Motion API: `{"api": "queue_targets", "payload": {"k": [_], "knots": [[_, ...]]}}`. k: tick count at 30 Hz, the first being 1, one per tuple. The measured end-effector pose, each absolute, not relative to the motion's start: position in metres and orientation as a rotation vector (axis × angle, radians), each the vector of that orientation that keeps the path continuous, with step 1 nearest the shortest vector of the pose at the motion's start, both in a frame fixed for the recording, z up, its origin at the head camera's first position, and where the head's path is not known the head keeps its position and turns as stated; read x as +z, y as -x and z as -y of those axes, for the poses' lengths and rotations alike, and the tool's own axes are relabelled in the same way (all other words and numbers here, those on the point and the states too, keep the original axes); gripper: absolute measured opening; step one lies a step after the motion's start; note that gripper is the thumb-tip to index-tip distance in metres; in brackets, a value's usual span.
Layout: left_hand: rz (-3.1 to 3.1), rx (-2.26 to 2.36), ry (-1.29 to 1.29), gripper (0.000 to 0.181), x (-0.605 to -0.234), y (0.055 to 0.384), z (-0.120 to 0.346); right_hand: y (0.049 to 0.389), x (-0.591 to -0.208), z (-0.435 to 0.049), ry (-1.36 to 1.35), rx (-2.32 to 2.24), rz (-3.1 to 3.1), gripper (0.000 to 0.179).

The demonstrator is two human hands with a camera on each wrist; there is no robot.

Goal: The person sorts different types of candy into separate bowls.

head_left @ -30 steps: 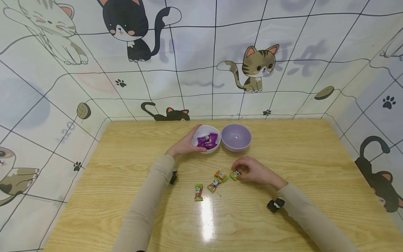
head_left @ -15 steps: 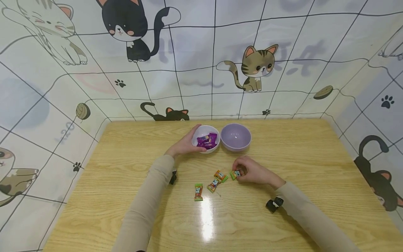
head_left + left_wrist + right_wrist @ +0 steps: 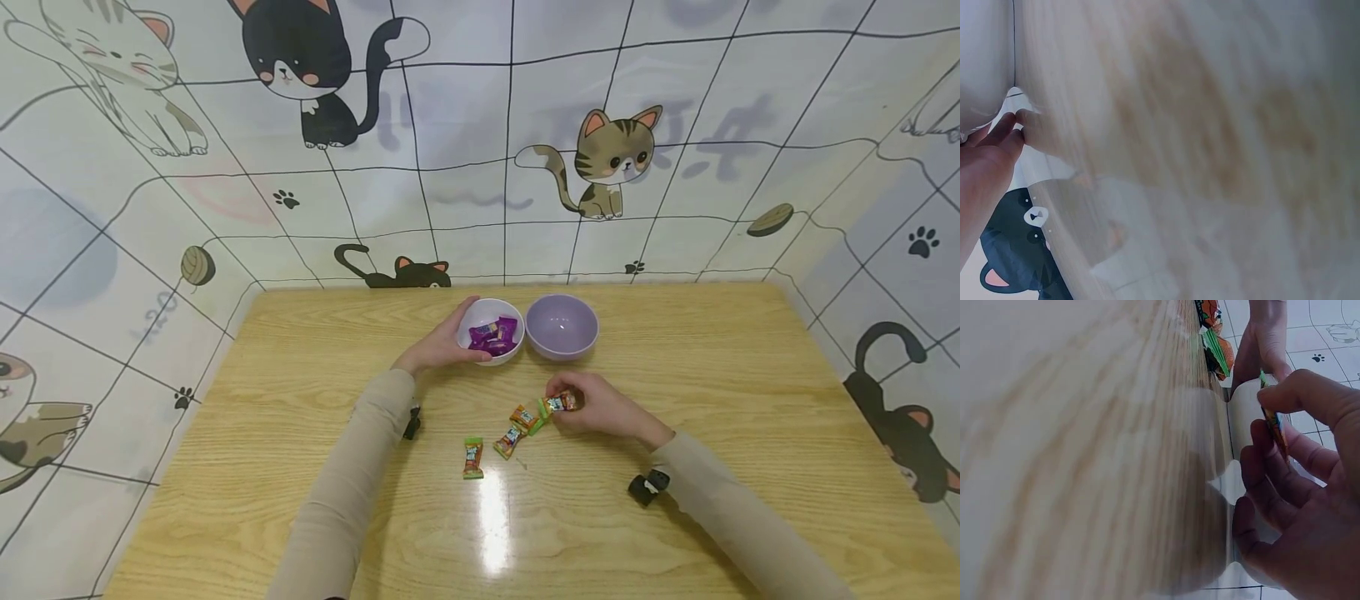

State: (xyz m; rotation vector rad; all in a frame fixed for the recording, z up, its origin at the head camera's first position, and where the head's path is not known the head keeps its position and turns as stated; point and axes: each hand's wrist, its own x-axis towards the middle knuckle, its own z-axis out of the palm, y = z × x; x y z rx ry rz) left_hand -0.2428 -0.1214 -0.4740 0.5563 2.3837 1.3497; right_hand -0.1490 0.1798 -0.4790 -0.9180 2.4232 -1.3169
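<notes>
My left hand [image 3: 444, 340] grips the left side of a white bowl [image 3: 516, 352], its thumb along the front rim and its fingers round the back. Several purple-wrapped candies [image 3: 497, 336] lie in that bowl. Between thumb and fingers my right hand [image 3: 606, 407] pinches an orange-and-green wrapped candy [image 3: 558, 404]; the right wrist view has this candy [image 3: 1275, 430] edge-on, raised off the table. Just left of it, two similar candies [image 3: 509, 441] lie close together on the wood. Another such candy [image 3: 473, 458] sits apart, further left.
A purple bowl [image 3: 562, 329] with nothing in it stands right beside the white one. The wooden table [image 3: 315, 350] runs back to a wall [image 3: 465, 167] printed with cats. Black wrist cameras [image 3: 648, 487] hang at the sleeves.
My right hand has lifted its candy from the table and moved it slightly left and up, turning its printed face into view. The left hand and white bowl stay put.
</notes>
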Motion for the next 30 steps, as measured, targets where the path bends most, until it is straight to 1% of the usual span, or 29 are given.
{"api": "queue_targets", "payload": {"k": [8, 16, 19, 21, 26, 28, 30], "knots": [[-2.357, 1.357, -0.552, 0.109, -0.472, 0.243, 0.121, 0.151, -0.469, -0.175, 0.870, -1.294, -2.476, 0.030], [-2.299, 1.359, -0.555, 0.106, -0.438, 0.228, 0.119, 0.152, -0.455, -0.171, 0.847, -1.385, -2.513, 0.032], [-2.298, 1.366, -0.551, 0.105, -0.437, 0.226, 0.119, 0.153, -0.450, -0.171, 0.824, -1.397, -2.534, 0.031], [-2.298, 1.368, -0.550, 0.105, -0.437, 0.227, 0.119, 0.152, -0.442, -0.170, 0.801, -1.405, -2.542, 0.029], [-2.332, 1.358, -0.568, 0.109, -0.465, 0.240, 0.122, 0.150, -0.428, -0.170, 0.775, -1.404, -2.569, 0.028], [-2.352, 1.358, -0.575, 0.109, -0.475, 0.244, 0.122, 0.154, -0.431, -0.174, 0.783, -1.400, -2.588, 0.029], [-2.363, 1.360, -0.573, 0.109, -0.475, 0.244, 0.122, 0.159, -0.435, -0.180, 0.785, -1.405, -2.605, 0.030]]}}
